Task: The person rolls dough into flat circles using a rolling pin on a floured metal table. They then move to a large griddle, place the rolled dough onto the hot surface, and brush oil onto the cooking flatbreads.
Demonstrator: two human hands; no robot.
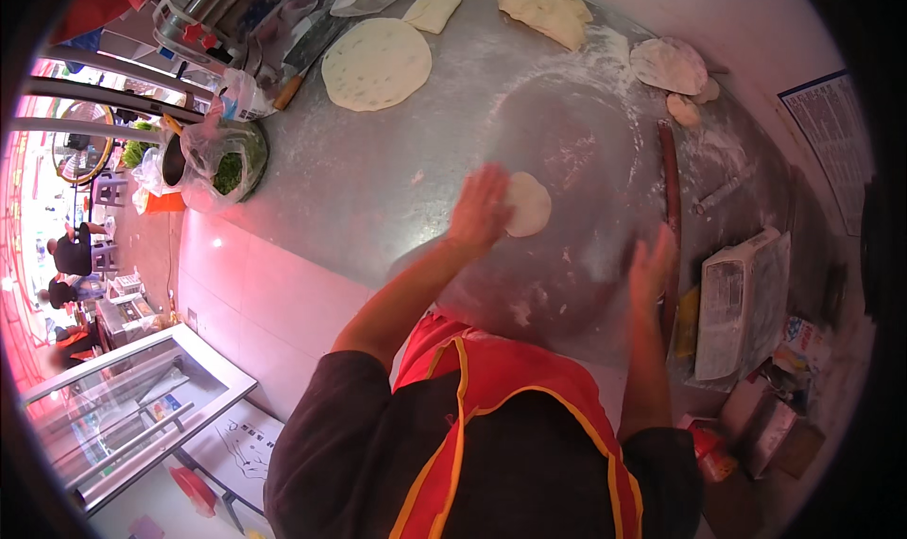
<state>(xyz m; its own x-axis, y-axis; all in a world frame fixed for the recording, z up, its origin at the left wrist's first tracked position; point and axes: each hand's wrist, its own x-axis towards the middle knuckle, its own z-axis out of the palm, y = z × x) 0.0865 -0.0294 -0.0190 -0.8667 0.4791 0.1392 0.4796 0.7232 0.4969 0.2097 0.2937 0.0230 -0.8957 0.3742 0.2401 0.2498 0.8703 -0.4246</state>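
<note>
A small flattened round of dough (pixel 528 204) lies on the grey metal worktop (pixel 319 177). My left hand (pixel 480 204) is at its left edge, palm down with the fingers extended; whether it presses on the dough is unclear. My right hand (pixel 652 263), slightly blurred, is beside a long dark-red rolling pin (pixel 669 177) and appears to hold nothing. Farther back lie a large flat dough round with darker flecks (pixel 377 64), a folded dough piece (pixel 433 10) and a bigger dough slab (pixel 545 12). A floured dough round (pixel 668 66) and smaller dough lumps (pixel 684 109) sit at the back right.
A knife with a wooden handle (pixel 288 92) lies at the back left, near a plastic-lined bowl of chopped greens (pixel 228 173). A floury white scale-like box (pixel 744 305) stands at the right. A thin floury rod (pixel 717 197) lies beyond the pin. People sit outside at far left.
</note>
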